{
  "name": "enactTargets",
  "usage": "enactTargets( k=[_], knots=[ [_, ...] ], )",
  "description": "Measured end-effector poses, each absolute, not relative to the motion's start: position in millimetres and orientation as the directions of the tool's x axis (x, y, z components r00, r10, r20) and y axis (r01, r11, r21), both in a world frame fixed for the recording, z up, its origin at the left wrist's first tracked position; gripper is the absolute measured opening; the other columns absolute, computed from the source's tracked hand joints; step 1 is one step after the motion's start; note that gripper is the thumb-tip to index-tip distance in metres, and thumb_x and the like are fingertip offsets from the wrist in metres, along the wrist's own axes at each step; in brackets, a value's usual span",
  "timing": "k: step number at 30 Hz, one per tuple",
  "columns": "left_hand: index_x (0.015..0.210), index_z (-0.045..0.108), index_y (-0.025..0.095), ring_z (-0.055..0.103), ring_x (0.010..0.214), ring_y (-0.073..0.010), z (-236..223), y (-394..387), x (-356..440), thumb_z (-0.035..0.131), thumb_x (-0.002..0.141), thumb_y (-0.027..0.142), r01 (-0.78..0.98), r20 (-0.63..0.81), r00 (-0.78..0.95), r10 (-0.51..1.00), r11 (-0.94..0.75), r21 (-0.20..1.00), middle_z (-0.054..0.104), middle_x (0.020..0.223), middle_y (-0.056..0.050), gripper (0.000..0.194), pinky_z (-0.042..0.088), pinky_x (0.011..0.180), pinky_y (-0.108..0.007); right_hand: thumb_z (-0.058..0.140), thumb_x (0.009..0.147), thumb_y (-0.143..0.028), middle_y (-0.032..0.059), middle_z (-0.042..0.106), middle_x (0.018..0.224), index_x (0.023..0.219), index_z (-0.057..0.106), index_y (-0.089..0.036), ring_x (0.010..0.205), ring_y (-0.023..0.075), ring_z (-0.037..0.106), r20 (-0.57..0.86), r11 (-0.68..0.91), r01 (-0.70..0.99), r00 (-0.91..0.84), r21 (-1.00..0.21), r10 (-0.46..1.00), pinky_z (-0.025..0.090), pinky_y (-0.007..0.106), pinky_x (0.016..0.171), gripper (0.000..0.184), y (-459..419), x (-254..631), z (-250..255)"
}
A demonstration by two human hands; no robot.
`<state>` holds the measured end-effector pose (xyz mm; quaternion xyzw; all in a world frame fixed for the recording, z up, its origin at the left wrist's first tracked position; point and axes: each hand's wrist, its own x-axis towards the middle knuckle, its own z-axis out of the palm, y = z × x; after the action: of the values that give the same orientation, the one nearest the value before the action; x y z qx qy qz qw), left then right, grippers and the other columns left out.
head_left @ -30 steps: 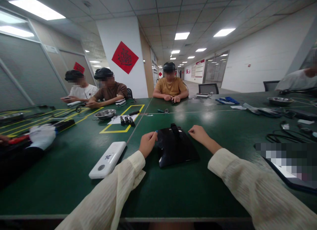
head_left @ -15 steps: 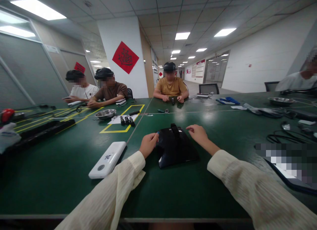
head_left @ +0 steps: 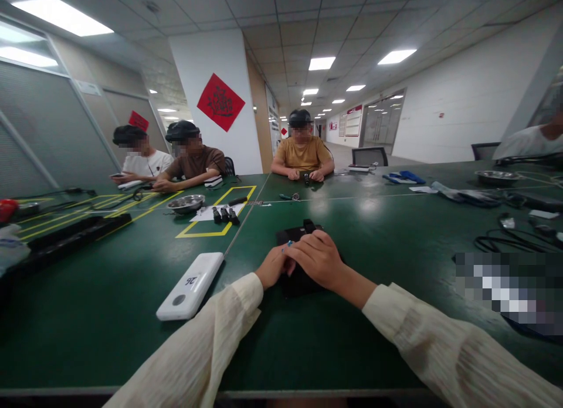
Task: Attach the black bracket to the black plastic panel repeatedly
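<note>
A flat black bag lies on the green table in front of me, with a black strap-like piece standing up at its far edge. My left hand is at the bag's left side, its fingers bent closed on the edge. My right hand lies across the middle of the bag, fingers curled over and touching the fingertips of my left. Small blue spots show where the fingertips meet; what they are I cannot make out. Both hands hide much of the bag, and anything between the right fingers is covered.
Left of my hands lies a white power bank marked 26. Farther off are black clips on paper, a metal bowl and a yellow tape outline. Black cables lie at the right. Several people sit around the table.
My right hand has moved left from beside the bag, across its top, to meet my left hand. The left hand stays at the left edge. More of the bag is covered.
</note>
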<state>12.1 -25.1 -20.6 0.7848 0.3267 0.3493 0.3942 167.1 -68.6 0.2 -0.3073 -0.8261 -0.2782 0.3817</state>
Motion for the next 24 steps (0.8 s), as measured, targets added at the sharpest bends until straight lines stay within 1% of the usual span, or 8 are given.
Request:
enactTargets(
  k=[3, 6, 9, 12, 15, 18, 21, 24],
  knots=[
    [0.054, 0.043, 0.018, 0.035, 0.041, -0.0092, -24, -25, 13, 0.027, 0.083, 0.047, 0.173, 0.253, 0.575, 0.778, -0.418, 0.892, 0.042, 0.042, 0.002, 0.044, 0.028, 0.046, -0.024, 0.043, 0.089, -0.019, 0.0011, 0.066, 0.079, 0.094, 0.061, -0.022, 0.079, 0.0146, 0.053, 0.841, 0.664, 0.739, -0.429, 0.117, 0.329, 0.031, 0.033, 0.083, 0.018, -66, 165, -4],
    [0.056, 0.041, 0.018, 0.032, 0.041, -0.0084, -26, -24, 15, 0.027, 0.081, 0.048, 0.069, 0.220, 0.563, 0.796, -0.311, 0.948, 0.039, 0.043, 0.003, 0.042, 0.026, 0.045, -0.024, 0.048, 0.087, -0.022, 0.0021, 0.065, 0.078, 0.091, 0.061, -0.022, 0.077, 0.0158, 0.054, 0.866, 0.671, 0.742, -0.342, 0.009, 0.366, 0.034, 0.034, 0.082, 0.014, -64, 165, -4],
    [0.057, 0.042, 0.017, 0.031, 0.041, -0.0077, -27, -23, 17, 0.032, 0.079, 0.047, -0.027, 0.219, 0.537, 0.814, -0.243, 0.970, 0.036, 0.044, 0.004, 0.038, 0.025, 0.045, -0.024, 0.050, 0.085, -0.022, 0.0027, 0.065, 0.081, 0.096, 0.060, -0.020, 0.078, 0.0167, 0.055, 0.866, 0.693, 0.719, -0.315, -0.048, 0.387, 0.037, 0.034, 0.082, 0.015, -63, 165, -5],
    [0.058, 0.042, 0.017, 0.030, 0.040, -0.0075, -26, -21, 17, 0.035, 0.078, 0.046, -0.068, 0.199, 0.545, 0.814, -0.193, 0.979, 0.034, 0.042, 0.005, 0.036, 0.025, 0.046, -0.024, 0.049, 0.086, -0.020, 0.0041, 0.066, 0.085, 0.100, 0.059, -0.020, 0.080, 0.0173, 0.056, 0.861, 0.705, 0.704, -0.303, -0.086, 0.408, 0.039, 0.034, 0.081, 0.018, -59, 166, -7],
    [0.058, 0.042, 0.017, 0.029, 0.039, -0.0074, -25, -21, 16, 0.035, 0.078, 0.047, -0.081, 0.168, 0.538, 0.826, -0.148, 0.986, 0.032, 0.041, 0.006, 0.036, 0.024, 0.046, -0.024, 0.047, 0.085, -0.018, 0.0054, 0.066, 0.087, 0.102, 0.060, -0.020, 0.083, 0.0181, 0.056, 0.850, 0.700, 0.707, -0.305, -0.100, 0.429, 0.041, 0.036, 0.082, 0.021, -56, 168, -9],
    [0.061, 0.042, 0.018, 0.027, 0.038, -0.0072, -25, -19, 17, 0.037, 0.078, 0.047, -0.113, 0.169, 0.513, 0.842, -0.129, 0.985, 0.031, 0.039, 0.007, 0.035, 0.023, 0.045, -0.023, 0.044, 0.085, -0.014, 0.0065, 0.065, 0.089, 0.110, 0.058, -0.019, 0.085, 0.0182, 0.055, 0.834, 0.712, 0.700, -0.356, -0.061, 0.422, 0.040, 0.038, 0.089, 0.029, -55, 169, -10],
    [0.066, 0.043, 0.018, 0.029, 0.038, -0.0073, -24, -17, 17, 0.040, 0.079, 0.047, -0.116, 0.185, 0.466, 0.865, -0.147, 0.982, 0.032, 0.039, 0.008, 0.032, 0.023, 0.044, -0.022, 0.042, 0.083, -0.013, 0.0072, 0.063, 0.092, 0.120, 0.052, -0.019, 0.091, 0.0192, 0.054, 0.811, 0.715, 0.698, -0.392, -0.046, 0.434, 0.037, 0.042, 0.096, 0.039, -56, 169, -11],
    [0.069, 0.044, 0.018, 0.030, 0.038, -0.0072, -23, -16, 17, 0.041, 0.078, 0.048, -0.071, 0.195, 0.407, 0.892, -0.182, 0.981, 0.033, 0.039, 0.009, 0.032, 0.024, 0.044, -0.021, 0.043, 0.079, -0.012, 0.0077, 0.062, 0.095, 0.126, 0.047, -0.021, 0.094, 0.0206, 0.053, 0.789, 0.720, 0.692, -0.414, -0.053, 0.455, 0.037, 0.045, 0.096, 0.048, -56, 169, -12]
  ],
)
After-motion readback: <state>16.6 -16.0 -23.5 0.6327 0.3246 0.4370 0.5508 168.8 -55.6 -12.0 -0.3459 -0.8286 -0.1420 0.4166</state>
